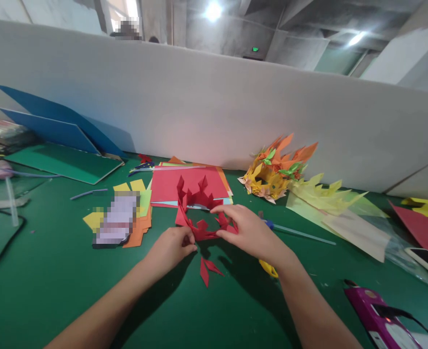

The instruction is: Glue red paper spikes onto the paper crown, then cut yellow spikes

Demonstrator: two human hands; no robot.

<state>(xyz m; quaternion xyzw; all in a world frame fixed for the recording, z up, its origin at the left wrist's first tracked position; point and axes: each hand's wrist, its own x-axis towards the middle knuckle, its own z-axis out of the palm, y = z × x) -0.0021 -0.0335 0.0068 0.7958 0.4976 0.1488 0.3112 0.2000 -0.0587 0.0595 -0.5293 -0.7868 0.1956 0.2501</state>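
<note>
A ring-shaped red paper crown (204,236) with folded points is held up just above the green table. My left hand (175,246) pinches its near left edge between thumb and fingers. On the right side, my right hand (245,230) grips the band, thumb in front and fingers curled over the top. Below the crown lies a loose folded red paper piece (206,272) with pointed ends. Behind it is a stack of coloured paper with a red sheet (166,186) on top.
A phone (117,220) rests on yellow and orange paper at left. At right are an orange-and-yellow paper crown (268,177), a pale yellow paper strip (319,194), a glue stick (304,233), yellow scissors handles (268,269) and a purple device (381,310). A white partition (199,106) stands behind.
</note>
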